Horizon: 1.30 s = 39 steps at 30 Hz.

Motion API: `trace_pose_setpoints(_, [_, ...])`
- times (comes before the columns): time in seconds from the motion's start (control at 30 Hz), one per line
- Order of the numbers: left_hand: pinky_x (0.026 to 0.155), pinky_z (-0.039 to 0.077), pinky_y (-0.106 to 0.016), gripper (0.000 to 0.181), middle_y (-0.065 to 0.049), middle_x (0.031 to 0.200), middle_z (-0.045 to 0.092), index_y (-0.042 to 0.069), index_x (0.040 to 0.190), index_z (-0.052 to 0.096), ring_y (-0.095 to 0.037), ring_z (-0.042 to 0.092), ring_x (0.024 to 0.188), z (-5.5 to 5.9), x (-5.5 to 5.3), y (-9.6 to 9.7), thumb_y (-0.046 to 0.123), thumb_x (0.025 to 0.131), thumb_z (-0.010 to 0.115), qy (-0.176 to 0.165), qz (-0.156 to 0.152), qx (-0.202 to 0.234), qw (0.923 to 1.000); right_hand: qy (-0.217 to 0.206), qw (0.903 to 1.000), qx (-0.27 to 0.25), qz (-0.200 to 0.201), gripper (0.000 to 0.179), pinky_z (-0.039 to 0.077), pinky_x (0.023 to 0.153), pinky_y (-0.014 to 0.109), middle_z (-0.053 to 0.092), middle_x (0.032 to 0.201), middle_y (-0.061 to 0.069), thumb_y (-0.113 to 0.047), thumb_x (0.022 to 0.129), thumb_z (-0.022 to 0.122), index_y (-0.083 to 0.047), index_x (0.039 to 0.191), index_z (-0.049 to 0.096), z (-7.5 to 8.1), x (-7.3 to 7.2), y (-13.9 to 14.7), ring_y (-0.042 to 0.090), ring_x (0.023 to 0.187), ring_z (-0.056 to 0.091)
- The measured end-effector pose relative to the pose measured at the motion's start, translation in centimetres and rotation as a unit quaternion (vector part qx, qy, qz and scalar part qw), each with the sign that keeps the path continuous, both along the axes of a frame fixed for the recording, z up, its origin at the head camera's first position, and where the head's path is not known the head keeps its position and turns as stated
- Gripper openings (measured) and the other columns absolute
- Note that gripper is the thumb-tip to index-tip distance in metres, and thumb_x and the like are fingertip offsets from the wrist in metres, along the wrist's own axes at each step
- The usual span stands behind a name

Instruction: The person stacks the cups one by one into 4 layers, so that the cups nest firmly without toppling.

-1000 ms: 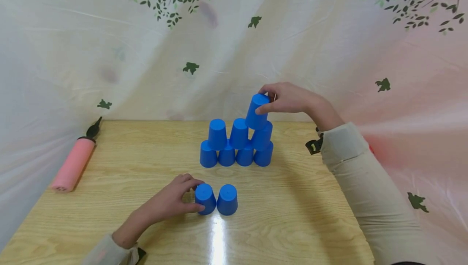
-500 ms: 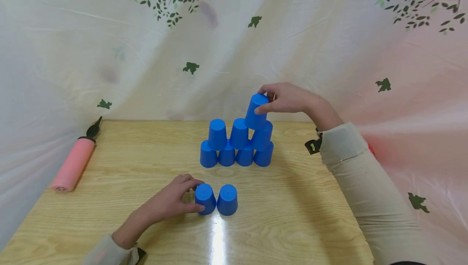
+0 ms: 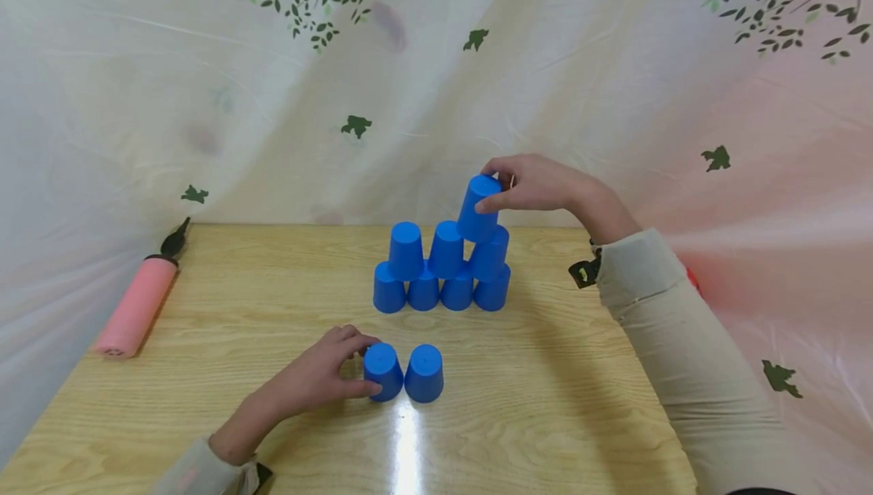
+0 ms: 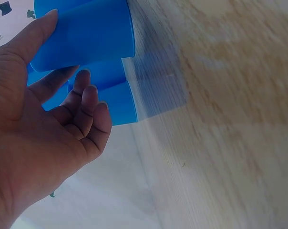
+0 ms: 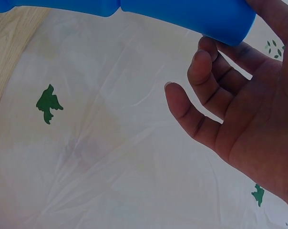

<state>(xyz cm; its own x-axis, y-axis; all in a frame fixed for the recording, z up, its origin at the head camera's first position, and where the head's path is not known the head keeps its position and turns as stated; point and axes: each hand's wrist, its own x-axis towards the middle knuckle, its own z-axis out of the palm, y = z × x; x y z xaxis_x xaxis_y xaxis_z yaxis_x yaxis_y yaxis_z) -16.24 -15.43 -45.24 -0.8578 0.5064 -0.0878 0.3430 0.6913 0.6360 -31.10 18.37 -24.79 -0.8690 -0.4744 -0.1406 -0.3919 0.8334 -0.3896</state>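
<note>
In the head view, can find no clear change against the two pictures just before: same grips, same places, cups unshifted. Would read this as a steadying pause in the stacking, with neither cup let go. Pinching the top cup with the right hand, thumb in front and fingers behind, over the middle and right of the three second-row cups; seemingly touching there, though cannot tell about full weight. Below, standing side by side on the wooden table, four bottom-row cups. Nearer, holding the near left cup between thumb and fingers of the left hand, just beside the near right cup. All plain blue, smooth, tapered, mouth down with the narrow base up; can make out no dents.

In the left wrist view, clasping the near left cup lightly, thumb on one side, forefinger opposite, remaining fingers bent loosely inward. More blue behind, cannot tell from which cups.

In the right wrist view, gripping the top cup near its base end, hand only partly closed, lower fingers half bent and clear of the smooth blue wall
</note>
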Motion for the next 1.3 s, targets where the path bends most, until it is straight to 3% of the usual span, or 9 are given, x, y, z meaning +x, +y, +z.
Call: trace_pose_setpoints(1.3, [0.089, 0.05, -0.036, 0.056, 0.008, 0.11, 0.058, 0.023, 0.129, 0.063, -0.017, 0.054, 0.107, -0.16, 0.1, 0.25, 0.055, 0.084, 0.075, 0.016, -0.002, 0.004, 0.9999, -0.001, 1.0, 0.006, 0.0, 0.064, 0.053, 0.089, 0.049, 0.065, 0.119, 0.014, -0.05, 0.091, 0.067, -0.014, 0.141, 0.049, 0.16, -0.04, 0.39, 0.031, 0.109, 0.062])
